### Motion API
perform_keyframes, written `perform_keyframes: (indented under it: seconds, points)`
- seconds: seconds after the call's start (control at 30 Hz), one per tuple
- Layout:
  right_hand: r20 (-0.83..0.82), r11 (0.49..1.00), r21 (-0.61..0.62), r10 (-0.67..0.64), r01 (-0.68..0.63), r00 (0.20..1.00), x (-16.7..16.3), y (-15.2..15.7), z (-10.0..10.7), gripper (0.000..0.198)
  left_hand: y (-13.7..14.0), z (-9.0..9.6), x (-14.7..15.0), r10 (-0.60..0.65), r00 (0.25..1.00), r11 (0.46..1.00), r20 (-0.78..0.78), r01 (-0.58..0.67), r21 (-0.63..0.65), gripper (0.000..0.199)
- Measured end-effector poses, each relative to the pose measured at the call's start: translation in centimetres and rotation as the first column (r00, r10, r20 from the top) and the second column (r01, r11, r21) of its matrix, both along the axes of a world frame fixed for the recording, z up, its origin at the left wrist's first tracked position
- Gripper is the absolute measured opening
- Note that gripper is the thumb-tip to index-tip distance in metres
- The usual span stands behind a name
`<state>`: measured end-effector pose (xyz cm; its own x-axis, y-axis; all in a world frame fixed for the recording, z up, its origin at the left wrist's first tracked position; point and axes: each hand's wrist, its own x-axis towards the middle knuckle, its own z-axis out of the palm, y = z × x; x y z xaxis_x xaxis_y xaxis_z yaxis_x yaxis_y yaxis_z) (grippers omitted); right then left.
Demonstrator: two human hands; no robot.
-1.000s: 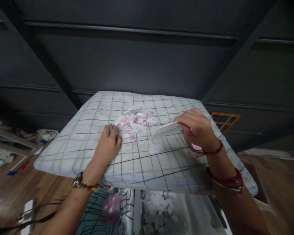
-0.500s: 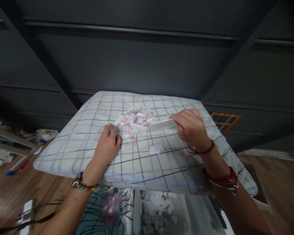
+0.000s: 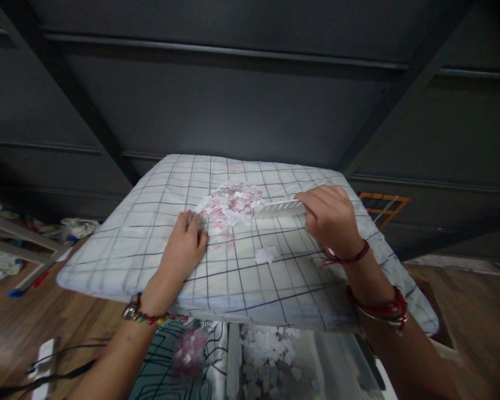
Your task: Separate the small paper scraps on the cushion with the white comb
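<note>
My right hand (image 3: 331,219) is closed around one end of a flat white slotted plastic piece (image 3: 277,208). Its far edge slants down to the right side of a heap of torn white and pink paper scraps (image 3: 233,203). My left hand (image 3: 184,241) lies palm down on the checked cloth (image 3: 145,250), fingers stretched out, with the fingertips at the heap's left edge. A small separate clump of white scraps (image 3: 265,255) lies on the cloth between the hands, nearer to me. The end of the slotted piece inside my right hand is hidden.
Below the cloth's front edge, a clear plastic bin (image 3: 233,361) holds many white paper scraps. Left of it, pink scraps in a bag (image 3: 189,353) lie on patterned fabric. A dark panelled wall (image 3: 233,111) rises behind. A power strip (image 3: 45,366) sits on the floor.
My right hand has shifted slightly right, and the slotted piece has moved with it and turned, so its slots show more. The left hand stays nearly still.
</note>
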<state>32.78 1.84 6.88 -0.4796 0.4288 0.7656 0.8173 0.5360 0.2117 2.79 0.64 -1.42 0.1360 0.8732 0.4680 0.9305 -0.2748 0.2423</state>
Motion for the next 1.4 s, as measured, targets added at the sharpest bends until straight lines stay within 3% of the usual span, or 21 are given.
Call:
perform_keyframes:
  seconds: [0.73, 0.9, 1.17, 1.4]
  points:
    - [0.047, 0.992, -0.086, 0.093, -0.089, 0.995, 0.1, -0.8, 0.6, 0.025, 0.0, 0.1, 0.1, -0.009, 0.999, 1.0, 0.034, 0.01, -0.012, 0.041]
    - [-0.006, 0.995, -0.03, 0.095, -0.095, 0.995, 0.0, -0.9, 0.7, 0.025, 0.0, 0.1, 0.1, -0.002, 1.0, 1.0, 0.012, 0.003, -0.014, 0.041]
    - [0.114, 0.995, -0.033, 0.095, -0.092, 0.989, -0.3, -0.9, 0.9, 0.024, 0.0, 0.3, 0.1, 0.0, 1.0, 1.0, 0.021, 0.001, -0.021, 0.041]
    - [0.019, 0.992, 0.017, 0.126, -0.126, 0.992, 0.2, -1.1, 1.1, 0.026, 0.0, 0.2, 0.1, 0.009, 1.0, 0.999, 0.021, -0.009, -0.032, 0.04]
